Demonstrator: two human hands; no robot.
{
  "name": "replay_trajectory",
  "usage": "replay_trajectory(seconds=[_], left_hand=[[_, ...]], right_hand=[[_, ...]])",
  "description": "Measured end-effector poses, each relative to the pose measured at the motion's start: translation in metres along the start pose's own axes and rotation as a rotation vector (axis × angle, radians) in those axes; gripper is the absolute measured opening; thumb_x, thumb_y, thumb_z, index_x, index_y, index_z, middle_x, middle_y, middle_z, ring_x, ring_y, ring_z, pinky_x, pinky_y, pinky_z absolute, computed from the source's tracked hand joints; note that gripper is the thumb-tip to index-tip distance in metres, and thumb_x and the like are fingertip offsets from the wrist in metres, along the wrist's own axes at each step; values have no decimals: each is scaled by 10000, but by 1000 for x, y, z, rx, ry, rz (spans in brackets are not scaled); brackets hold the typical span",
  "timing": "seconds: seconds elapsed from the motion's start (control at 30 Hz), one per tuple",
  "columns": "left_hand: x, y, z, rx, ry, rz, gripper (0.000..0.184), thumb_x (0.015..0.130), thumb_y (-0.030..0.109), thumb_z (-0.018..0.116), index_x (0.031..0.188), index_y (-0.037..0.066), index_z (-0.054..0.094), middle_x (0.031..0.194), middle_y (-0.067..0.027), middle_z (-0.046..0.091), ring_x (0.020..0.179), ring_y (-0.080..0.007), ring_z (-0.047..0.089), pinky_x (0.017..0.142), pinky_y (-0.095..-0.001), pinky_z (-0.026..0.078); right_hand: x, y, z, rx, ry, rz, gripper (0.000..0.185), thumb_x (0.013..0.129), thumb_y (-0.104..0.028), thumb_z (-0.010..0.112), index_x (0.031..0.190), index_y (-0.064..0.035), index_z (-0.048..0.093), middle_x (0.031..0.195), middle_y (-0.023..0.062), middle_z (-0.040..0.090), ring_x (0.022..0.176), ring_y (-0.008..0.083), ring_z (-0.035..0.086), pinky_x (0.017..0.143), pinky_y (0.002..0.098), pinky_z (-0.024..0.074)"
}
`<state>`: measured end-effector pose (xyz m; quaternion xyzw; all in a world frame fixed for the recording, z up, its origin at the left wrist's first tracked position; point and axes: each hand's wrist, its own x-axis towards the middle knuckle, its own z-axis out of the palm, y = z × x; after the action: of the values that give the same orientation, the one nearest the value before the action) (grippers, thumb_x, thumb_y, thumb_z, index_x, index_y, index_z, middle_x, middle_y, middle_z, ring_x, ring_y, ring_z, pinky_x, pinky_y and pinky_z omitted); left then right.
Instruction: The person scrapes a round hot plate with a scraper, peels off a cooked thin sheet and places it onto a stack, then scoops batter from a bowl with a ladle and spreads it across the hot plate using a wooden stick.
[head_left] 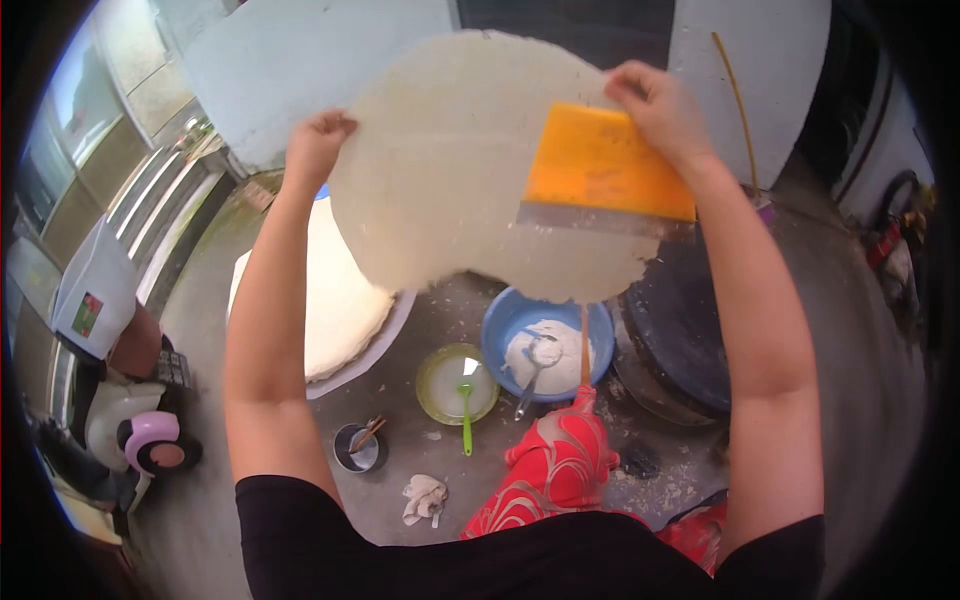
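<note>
A small red and green label [88, 313] is borne by the white bin [108, 268] at left, but its writing is too small to be read; marks on the orange scraper [600, 165] are blurred too. The pale sheet [430, 180] is held up before the body, its edge pinched at one side by the left hand [320, 138] and at the upper right by the right hand [658, 108]; the scraper is seen in front of the sheet, beneath the right hand, and how it is gripped cannot be told. The sheet's lower edge is ragged and is seen against the blue basin [492, 335] and the dark griddle [690, 340]. At left, a pale pile [335, 290] is borne on a tray [403, 312]. Open floor [205, 500] is seen around the bowl [425, 395], cup [345, 462] and cloth [425, 497], all set apart. The grey concrete is strewn with flakes [650, 492]; steps [140, 232] and a white wall [290, 65] are seen beyond.
</note>
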<state>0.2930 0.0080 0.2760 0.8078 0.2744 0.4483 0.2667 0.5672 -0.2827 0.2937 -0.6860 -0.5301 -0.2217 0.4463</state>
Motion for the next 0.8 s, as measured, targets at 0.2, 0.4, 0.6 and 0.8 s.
replay_trajectory(seconds=[0.2, 0.4, 0.6, 0.8], left_hand=[[-35, 9, -108, -124, 455, 93, 219, 786, 93, 609, 982, -5, 620, 849, -44, 630, 732, -95, 563, 664, -209, 431], [-192, -99, -143, 442, 514, 203, 275, 738, -94, 475, 963, 4, 598, 1037, -125, 592, 998, -217, 554, 851, -302, 428], [-299, -222, -127, 565, 265, -114, 252, 678, -91, 476, 877, 2, 600, 986, -148, 583, 1031, -293, 521, 882, -356, 409], [-292, -256, -131, 656, 251, -246, 168, 689, -55, 487, 802, 3, 596, 915, -149, 588, 1023, -348, 501, 852, -399, 411]], right_hand=[[9, -114, 36, 267, 273, -393, 139, 781, -173, 608, 887, -84, 620, 869, 93, 633, 757, 241, 611, 662, 265, 472], [-88, -125, 152, 503, -190, -137, 198, 754, -146, 611, 951, -131, 622, 1063, 83, 590, 798, 243, 611, 701, 298, 490], [-159, -83, 171, 306, -473, 8, 431, 738, -144, 618, 1156, -150, 512, 1166, 116, 523, 1004, 291, 535, 826, 342, 449], [-183, -6, 113, 262, -401, 447, 435, 724, -61, 625, 1146, -100, 529, 1086, 126, 581, 974, 205, 573, 799, 279, 438]])
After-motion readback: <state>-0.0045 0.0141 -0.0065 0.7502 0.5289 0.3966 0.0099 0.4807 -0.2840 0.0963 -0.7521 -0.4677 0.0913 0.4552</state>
